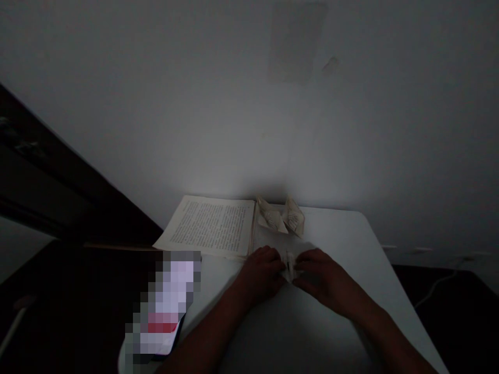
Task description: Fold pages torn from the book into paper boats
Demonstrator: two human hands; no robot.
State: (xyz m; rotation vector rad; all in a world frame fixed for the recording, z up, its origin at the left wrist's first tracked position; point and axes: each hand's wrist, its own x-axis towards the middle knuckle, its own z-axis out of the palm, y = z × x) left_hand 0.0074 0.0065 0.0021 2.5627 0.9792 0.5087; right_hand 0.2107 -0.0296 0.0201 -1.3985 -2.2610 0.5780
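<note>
Between my two hands is a small piece of folded paper [289,266], pale and partly hidden by my fingers. My left hand [265,272] is closed on its left side, fingers bent and pressed together. On the other side my right hand [322,275] pinches the paper with thumb and fingertips. Just beyond my hands, two folded paper boats [272,217] stand side by side near the wall. A stack of printed pages [212,226] lies flat to the left of them.
A phone [167,306], its lit screen blurred out, rests at the left edge of the white table [343,234]. The wall [218,130] rises directly behind the table. Dark floor shows on both sides, with a pale cable [436,284] at the right.
</note>
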